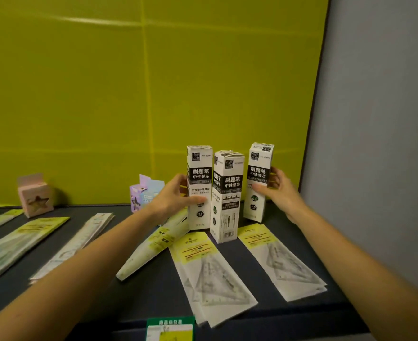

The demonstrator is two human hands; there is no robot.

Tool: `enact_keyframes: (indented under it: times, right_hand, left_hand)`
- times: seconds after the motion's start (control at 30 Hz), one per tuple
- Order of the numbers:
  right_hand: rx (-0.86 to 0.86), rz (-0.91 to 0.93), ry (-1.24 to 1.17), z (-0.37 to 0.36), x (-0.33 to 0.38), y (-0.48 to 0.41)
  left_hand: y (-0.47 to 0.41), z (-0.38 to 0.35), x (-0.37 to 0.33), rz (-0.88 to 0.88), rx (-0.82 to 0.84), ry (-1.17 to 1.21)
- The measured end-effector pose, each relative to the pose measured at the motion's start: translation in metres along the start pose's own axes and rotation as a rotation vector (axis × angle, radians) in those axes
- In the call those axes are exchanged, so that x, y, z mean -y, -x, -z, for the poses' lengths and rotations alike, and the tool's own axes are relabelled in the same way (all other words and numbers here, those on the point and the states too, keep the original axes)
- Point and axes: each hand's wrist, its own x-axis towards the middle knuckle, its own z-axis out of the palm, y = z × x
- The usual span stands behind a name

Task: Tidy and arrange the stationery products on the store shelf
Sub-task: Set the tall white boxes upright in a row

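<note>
Three tall white refill boxes with black labels stand upright at the back right of the dark shelf (141, 299). My left hand (176, 196) grips the left refill box (199, 168) around its lower half. My right hand (278, 187) grips the right refill box (260, 163), which looks slightly raised. Between them stands the middle refill box (226, 193), a little nearer to me and touched by neither hand. In front of the boxes lie flat packets of set squares (212, 271) and a second set-square pile (279, 259).
A slanted ruler packet (153, 244) lies under my left forearm. More ruler packets (21, 239) lie at the left. A pink box (34, 195) and a purple box (141, 191) stand against the green back wall. A grey side wall (375, 143) bounds the right; a price tag (169, 328) sits on the front edge.
</note>
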Motion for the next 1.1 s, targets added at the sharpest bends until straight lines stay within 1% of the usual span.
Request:
enact_keyframes:
  times: [0.17,0.33,0.53,0.6,0.83,1.1]
  right_hand:
    - [0.066,-0.001,-0.036,-0.002,-0.006,-0.012]
    - [0.138,0.000,-0.058,-0.005,-0.008,-0.016]
    - [0.152,-0.006,-0.058,0.001,-0.011,-0.015]
    - [0.163,-0.002,-0.046,0.003,-0.011,-0.015]
    - [0.162,-0.016,-0.054,0.001,-0.012,-0.014]
    - [0.205,-0.051,-0.017,-0.001,-0.017,-0.009]
  left_hand:
    - [-0.012,-0.005,0.012,0.022,0.027,0.049]
    - [-0.021,-0.010,0.016,0.012,0.095,0.067]
    - [-0.023,-0.012,0.013,-0.002,0.114,0.104]
    - [-0.022,-0.015,0.011,-0.005,0.144,0.111]
    - [-0.023,-0.024,0.009,-0.006,0.218,0.059]
    - [-0.021,-0.022,0.007,0.025,0.203,-0.013]
